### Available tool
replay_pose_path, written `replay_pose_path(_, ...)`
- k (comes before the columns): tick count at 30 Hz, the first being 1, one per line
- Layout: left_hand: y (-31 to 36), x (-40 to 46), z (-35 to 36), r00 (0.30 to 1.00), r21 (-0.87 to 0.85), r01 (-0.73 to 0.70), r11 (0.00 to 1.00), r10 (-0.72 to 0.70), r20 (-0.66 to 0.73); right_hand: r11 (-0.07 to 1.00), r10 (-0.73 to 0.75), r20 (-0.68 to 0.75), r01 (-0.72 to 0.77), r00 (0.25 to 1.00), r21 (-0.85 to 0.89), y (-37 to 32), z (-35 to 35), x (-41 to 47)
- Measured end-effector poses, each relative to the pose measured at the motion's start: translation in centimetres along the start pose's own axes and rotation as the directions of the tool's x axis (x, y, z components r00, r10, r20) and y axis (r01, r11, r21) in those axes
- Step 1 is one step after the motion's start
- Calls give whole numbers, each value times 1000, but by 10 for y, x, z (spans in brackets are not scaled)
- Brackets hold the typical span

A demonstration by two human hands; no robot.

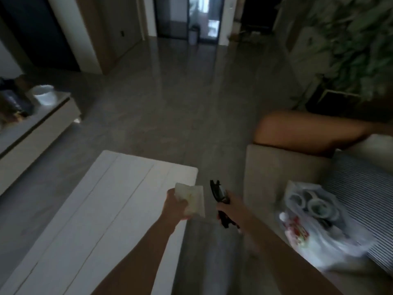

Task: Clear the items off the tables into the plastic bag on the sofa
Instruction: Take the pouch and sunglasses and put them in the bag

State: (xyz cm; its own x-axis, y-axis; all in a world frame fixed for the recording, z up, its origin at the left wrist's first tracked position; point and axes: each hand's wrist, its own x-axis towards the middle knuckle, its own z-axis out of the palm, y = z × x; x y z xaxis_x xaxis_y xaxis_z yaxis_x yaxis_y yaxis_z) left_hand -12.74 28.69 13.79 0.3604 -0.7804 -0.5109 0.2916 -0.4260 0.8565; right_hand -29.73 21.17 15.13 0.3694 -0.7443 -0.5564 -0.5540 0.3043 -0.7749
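My left hand (175, 206) grips a pale, flat packet (194, 200) over the right edge of the white table (110, 209). My right hand (230, 208) is closed around a black, curved object (215, 191), blurred, above the floor gap between table and sofa. The clear plastic bag (331, 241) lies on the sofa (268, 177) to the right of my right hand. Inside it I see tape rolls (314, 206) and a red-and-white packet (296, 229).
A striped cushion (370, 196) lies on the sofa seat, and a brown cushion (308, 133) rests on its arm. A leafy plant (357, 45) stands at the far right. A low cabinet (36, 133) with a white bucket (45, 94) is at left. Grey floor stretches ahead.
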Motion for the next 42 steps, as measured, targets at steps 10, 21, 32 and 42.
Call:
replay_pose_path(10,-23,1,201,979,148,81,986,-106,173,877,280,-296,-119,913,465,105,-177,-62)
replay_pose_path(21,-50,6,371,963,302,104,948,-171,206,699,450,-336,-93,827,709,219,-300,-42)
replay_pose_path(32,-79,74,466,893,590,116,799,-344,291,444,658,-173,-192,733,875,230,-332,-21)
replay_pose_path(42,-97,125,516,788,755,76,651,-503,356,405,718,-237,-115,655,907,254,-359,22)
